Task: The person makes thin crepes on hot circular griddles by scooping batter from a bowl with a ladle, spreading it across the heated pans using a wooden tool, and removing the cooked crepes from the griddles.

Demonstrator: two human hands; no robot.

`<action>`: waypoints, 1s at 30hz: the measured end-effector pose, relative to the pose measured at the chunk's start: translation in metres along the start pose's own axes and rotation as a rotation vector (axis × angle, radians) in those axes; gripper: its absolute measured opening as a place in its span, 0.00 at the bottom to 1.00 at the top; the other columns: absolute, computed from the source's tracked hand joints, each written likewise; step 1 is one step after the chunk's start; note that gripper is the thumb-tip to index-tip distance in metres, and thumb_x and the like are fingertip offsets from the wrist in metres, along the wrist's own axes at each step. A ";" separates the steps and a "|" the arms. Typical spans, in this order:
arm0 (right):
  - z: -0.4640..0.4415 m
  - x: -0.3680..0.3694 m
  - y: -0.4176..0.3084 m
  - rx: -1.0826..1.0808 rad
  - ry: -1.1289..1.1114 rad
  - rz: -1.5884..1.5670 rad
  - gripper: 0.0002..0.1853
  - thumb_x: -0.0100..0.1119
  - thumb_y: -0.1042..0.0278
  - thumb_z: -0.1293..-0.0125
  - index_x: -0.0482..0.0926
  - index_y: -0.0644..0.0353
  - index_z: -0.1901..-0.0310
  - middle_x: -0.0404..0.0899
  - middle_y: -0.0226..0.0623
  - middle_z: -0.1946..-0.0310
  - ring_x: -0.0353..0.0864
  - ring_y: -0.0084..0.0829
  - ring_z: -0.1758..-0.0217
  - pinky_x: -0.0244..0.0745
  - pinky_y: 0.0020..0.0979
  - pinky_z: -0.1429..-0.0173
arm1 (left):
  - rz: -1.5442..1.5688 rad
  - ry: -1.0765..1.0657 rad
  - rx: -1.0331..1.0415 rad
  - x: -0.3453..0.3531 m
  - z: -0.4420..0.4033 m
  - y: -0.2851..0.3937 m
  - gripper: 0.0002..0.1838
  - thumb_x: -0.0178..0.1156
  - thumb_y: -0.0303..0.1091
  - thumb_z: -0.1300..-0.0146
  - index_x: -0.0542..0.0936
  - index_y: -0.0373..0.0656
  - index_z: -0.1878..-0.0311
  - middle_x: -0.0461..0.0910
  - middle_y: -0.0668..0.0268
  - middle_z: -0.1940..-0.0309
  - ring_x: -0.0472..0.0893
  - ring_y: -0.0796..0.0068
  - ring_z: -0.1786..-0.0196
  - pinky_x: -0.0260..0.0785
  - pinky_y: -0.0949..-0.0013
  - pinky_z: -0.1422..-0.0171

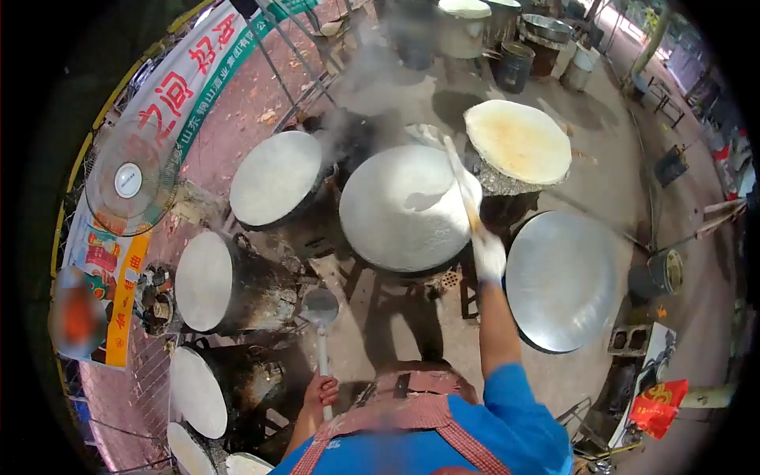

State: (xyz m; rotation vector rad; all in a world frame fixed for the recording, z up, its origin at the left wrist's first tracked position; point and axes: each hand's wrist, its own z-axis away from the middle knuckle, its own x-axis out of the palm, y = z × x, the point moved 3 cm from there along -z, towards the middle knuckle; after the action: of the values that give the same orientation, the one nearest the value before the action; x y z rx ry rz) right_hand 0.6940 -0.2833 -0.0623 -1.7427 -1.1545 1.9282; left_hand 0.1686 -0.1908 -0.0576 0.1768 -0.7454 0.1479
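My left hand [321, 393] is closed around the pale handle of a ladle [321, 307], whose round metal bowl points forward, away from me. A white glove covers my right hand [489, 258], which grips a long pale wooden stick-like tool [462, 178]. This tool reaches over the right side of the middle round pan [396, 218]. White batter-like material coats that pan, with a darker patch near its right side. White sheet-like material lies along the tool; its far end is hard to make out.
Several white-topped round pans on sooty stoves, including one stove [257, 289], curve along my left. A stack of thin round flatbreads [518, 141] stands ahead right. Nearer is a bare metal pan [562, 281]. A fan [128, 180] stands left; steam rises ahead.
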 end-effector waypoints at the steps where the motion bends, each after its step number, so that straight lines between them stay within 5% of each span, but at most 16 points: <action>1: -0.043 0.000 -0.017 -0.028 -0.040 -0.057 0.20 0.52 0.53 0.41 0.80 0.59 0.55 0.79 0.52 0.67 0.79 0.48 0.65 0.72 0.39 0.58 | -0.016 0.087 0.023 0.004 0.002 -0.003 0.28 0.41 0.25 0.37 0.57 0.71 0.38 0.58 0.73 0.84 0.56 0.83 0.90 0.50 0.79 0.90; 4: -0.045 -0.022 -0.042 0.114 -0.131 -0.426 0.19 0.56 0.58 0.44 0.80 0.65 0.57 0.80 0.53 0.68 0.82 0.39 0.65 0.74 0.33 0.59 | -0.144 0.096 0.089 -0.012 0.019 -0.001 0.27 0.41 0.26 0.37 0.57 0.71 0.39 0.58 0.73 0.84 0.57 0.83 0.89 0.51 0.78 0.90; 6: -0.016 0.020 0.014 -0.035 -0.010 -0.447 0.20 0.60 0.62 0.46 0.79 0.71 0.58 0.83 0.47 0.65 0.81 0.25 0.64 0.72 0.26 0.57 | -0.141 0.067 0.109 -0.003 0.020 0.000 0.20 0.41 0.27 0.37 0.60 0.65 0.46 0.57 0.74 0.84 0.57 0.82 0.89 0.51 0.78 0.90; 7: 0.021 0.036 -0.001 0.126 0.000 -0.882 0.19 0.60 0.62 0.47 0.80 0.72 0.60 0.82 0.48 0.64 0.82 0.29 0.62 0.72 0.27 0.55 | -0.164 0.113 0.100 0.007 0.023 0.002 0.18 0.42 0.27 0.36 0.60 0.64 0.47 0.57 0.74 0.85 0.57 0.82 0.89 0.51 0.78 0.90; 8: 0.043 0.047 -0.011 0.161 -0.111 -0.703 0.17 0.61 0.63 0.48 0.81 0.69 0.62 0.82 0.48 0.66 0.82 0.29 0.61 0.72 0.28 0.54 | -0.192 0.162 0.088 0.008 0.027 0.004 0.16 0.42 0.27 0.36 0.61 0.63 0.49 0.57 0.73 0.85 0.57 0.82 0.89 0.51 0.78 0.90; 11: 0.058 0.035 -0.034 -0.255 -0.175 -0.097 0.14 0.63 0.62 0.49 0.81 0.64 0.65 0.80 0.41 0.76 0.78 0.26 0.72 0.72 0.32 0.62 | -0.016 0.169 -0.017 -0.022 0.010 0.022 0.10 0.44 0.29 0.36 0.63 0.57 0.55 0.57 0.73 0.86 0.57 0.83 0.89 0.49 0.80 0.91; 13: 0.058 0.008 -0.004 0.225 -0.121 -0.742 0.12 0.62 0.60 0.46 0.83 0.60 0.67 0.80 0.36 0.77 0.75 0.27 0.77 0.71 0.31 0.70 | -0.113 0.203 0.070 -0.018 0.024 0.034 0.06 0.44 0.30 0.37 0.63 0.54 0.59 0.57 0.73 0.86 0.57 0.83 0.89 0.48 0.80 0.91; 15: 0.079 0.014 0.011 0.569 -0.109 -0.975 0.10 0.62 0.62 0.44 0.83 0.57 0.64 0.80 0.33 0.75 0.75 0.24 0.75 0.70 0.27 0.69 | -0.278 0.181 0.179 -0.002 0.043 0.038 0.01 0.44 0.32 0.37 0.64 0.49 0.65 0.57 0.73 0.86 0.56 0.84 0.89 0.47 0.80 0.91; 17: 0.113 0.047 0.008 0.533 -0.149 -0.966 0.12 0.63 0.65 0.45 0.83 0.59 0.60 0.81 0.33 0.72 0.75 0.22 0.70 0.70 0.25 0.65 | -0.252 0.257 0.145 -0.003 0.038 0.048 0.07 0.45 0.33 0.37 0.64 0.49 0.72 0.57 0.73 0.86 0.56 0.83 0.90 0.47 0.79 0.92; 20: 0.129 0.056 -0.015 0.215 -0.147 -0.689 0.16 0.65 0.64 0.46 0.82 0.62 0.56 0.80 0.30 0.70 0.75 0.20 0.68 0.70 0.25 0.62 | -0.040 0.154 -0.047 -0.053 0.019 0.053 0.14 0.46 0.37 0.36 0.62 0.50 0.79 0.57 0.74 0.87 0.56 0.82 0.91 0.48 0.77 0.92; 22: 0.104 0.030 -0.006 0.356 -0.193 -0.750 0.16 0.63 0.73 0.44 0.79 0.67 0.53 0.81 0.34 0.59 0.76 0.22 0.58 0.70 0.23 0.51 | 0.126 0.078 -0.158 -0.052 0.017 0.059 0.14 0.46 0.38 0.36 0.64 0.49 0.78 0.57 0.74 0.88 0.56 0.82 0.92 0.49 0.77 0.93; 23: 0.085 0.010 -0.014 0.376 -0.097 -0.742 0.19 0.65 0.65 0.45 0.80 0.60 0.52 0.82 0.30 0.66 0.75 0.23 0.67 0.70 0.25 0.61 | -0.035 0.202 -0.087 -0.034 0.023 0.059 0.16 0.45 0.40 0.35 0.63 0.50 0.79 0.57 0.74 0.89 0.57 0.82 0.91 0.49 0.76 0.93; 24: 0.055 0.018 0.011 0.167 0.116 -0.749 0.18 0.60 0.59 0.42 0.80 0.53 0.50 0.83 0.35 0.68 0.78 0.30 0.70 0.71 0.30 0.63 | -0.096 0.203 -0.028 -0.033 0.023 0.060 0.15 0.47 0.39 0.35 0.63 0.49 0.78 0.57 0.74 0.88 0.57 0.82 0.91 0.49 0.77 0.93; 26: 0.020 -0.023 -0.026 0.252 0.057 -0.008 0.17 0.53 0.53 0.39 0.79 0.45 0.50 0.81 0.45 0.69 0.80 0.43 0.67 0.73 0.37 0.60 | -0.155 0.214 0.032 0.004 0.023 0.061 0.13 0.47 0.40 0.34 0.64 0.49 0.75 0.57 0.74 0.88 0.57 0.82 0.91 0.49 0.78 0.93; 28: 0.007 -0.001 -0.029 -0.040 -0.119 0.369 0.16 0.48 0.50 0.38 0.77 0.42 0.51 0.78 0.51 0.67 0.79 0.50 0.63 0.73 0.44 0.57 | -0.165 0.192 -0.015 -0.005 0.002 0.073 0.17 0.46 0.39 0.35 0.63 0.47 0.80 0.56 0.73 0.89 0.58 0.81 0.90 0.51 0.76 0.90; 30: 0.018 0.004 -0.035 -0.238 -0.272 0.559 0.16 0.48 0.50 0.38 0.76 0.42 0.52 0.78 0.46 0.68 0.79 0.48 0.65 0.73 0.45 0.60 | -0.085 0.143 -0.060 -0.006 -0.018 0.085 0.19 0.46 0.39 0.35 0.62 0.46 0.82 0.56 0.73 0.90 0.58 0.80 0.90 0.52 0.75 0.89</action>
State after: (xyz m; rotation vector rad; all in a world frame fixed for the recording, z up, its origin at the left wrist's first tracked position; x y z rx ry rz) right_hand 0.6659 -0.2649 -0.0405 -2.1558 -1.0980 2.5009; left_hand 0.1592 -0.1043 -0.0657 0.1386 -0.5976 0.0562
